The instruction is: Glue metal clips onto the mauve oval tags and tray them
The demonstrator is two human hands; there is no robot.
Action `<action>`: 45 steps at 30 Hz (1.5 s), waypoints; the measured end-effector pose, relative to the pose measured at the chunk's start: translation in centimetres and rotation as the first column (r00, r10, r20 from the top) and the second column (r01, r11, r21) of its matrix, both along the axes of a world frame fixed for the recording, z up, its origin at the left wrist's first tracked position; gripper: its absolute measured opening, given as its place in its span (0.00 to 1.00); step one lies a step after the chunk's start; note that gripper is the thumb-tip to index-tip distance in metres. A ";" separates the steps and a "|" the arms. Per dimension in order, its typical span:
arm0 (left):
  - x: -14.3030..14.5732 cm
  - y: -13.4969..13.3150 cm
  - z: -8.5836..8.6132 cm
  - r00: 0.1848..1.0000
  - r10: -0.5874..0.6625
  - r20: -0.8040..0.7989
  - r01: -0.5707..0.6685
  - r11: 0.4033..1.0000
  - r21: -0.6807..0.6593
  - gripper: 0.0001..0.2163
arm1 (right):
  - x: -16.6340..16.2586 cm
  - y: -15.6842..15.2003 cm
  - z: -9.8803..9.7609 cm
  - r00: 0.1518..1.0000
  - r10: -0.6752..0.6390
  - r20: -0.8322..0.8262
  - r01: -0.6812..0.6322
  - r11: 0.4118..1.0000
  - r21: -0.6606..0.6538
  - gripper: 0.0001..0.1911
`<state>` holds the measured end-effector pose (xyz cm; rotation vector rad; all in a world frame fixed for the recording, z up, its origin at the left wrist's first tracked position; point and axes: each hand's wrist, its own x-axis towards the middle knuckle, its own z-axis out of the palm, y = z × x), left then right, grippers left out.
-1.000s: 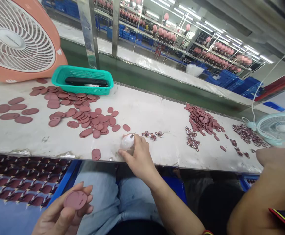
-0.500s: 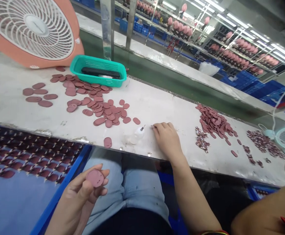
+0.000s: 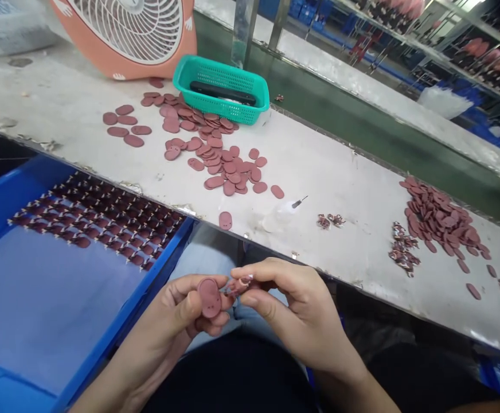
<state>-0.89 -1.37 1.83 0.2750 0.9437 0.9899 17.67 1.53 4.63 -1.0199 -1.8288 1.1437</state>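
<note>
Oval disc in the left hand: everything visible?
The oval disc is thin, matte, dull reddish-brown, possibly plastic or rubber, with small dark holes towards its lower end. Its broad face is turned to the camera. The left hand grips it between thumb and fingers, beside a small part in the right hand; whether they touch is unclear.

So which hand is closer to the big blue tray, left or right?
Left. The left hand is beside the right edge of the blue tray, holding an oval disc; the right hand is farther away, past the left hand, pinching a small part.
</note>
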 end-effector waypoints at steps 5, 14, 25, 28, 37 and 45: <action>-1.0 -0.3 -1.5 0.994 -0.102 0.027 0.099 0.992 0.075 0.16 | -0.4 0.6 0.1 0.998 0.033 0.059 -0.037 0.997 0.065 0.03; -1.1 -0.5 -1.9 0.994 -0.097 0.050 0.094 0.994 0.055 0.14 | -0.7 0.8 -0.1 0.993 0.103 0.063 -0.112 0.979 0.170 0.05; -0.6 -0.3 -0.5 0.998 -0.049 0.039 0.051 0.998 -0.047 0.18 | -0.5 1.5 0.3 0.976 0.174 0.133 -0.199 0.957 0.213 0.06; -0.7 -0.3 -1.0 0.994 -0.065 0.084 0.068 0.997 -0.032 0.17 | -0.4 1.5 0.3 0.974 0.187 0.130 -0.211 0.956 0.203 0.06; -0.7 -0.5 -1.5 0.994 -0.079 0.069 0.080 0.997 -0.008 0.17 | -0.7 1.6 0.4 0.966 0.194 0.168 -0.234 0.936 0.264 0.06; -0.8 -0.5 -1.7 0.995 -0.078 0.055 0.076 0.996 0.035 0.17 | -0.8 1.7 0.4 0.965 0.235 0.115 -0.258 0.929 0.267 0.03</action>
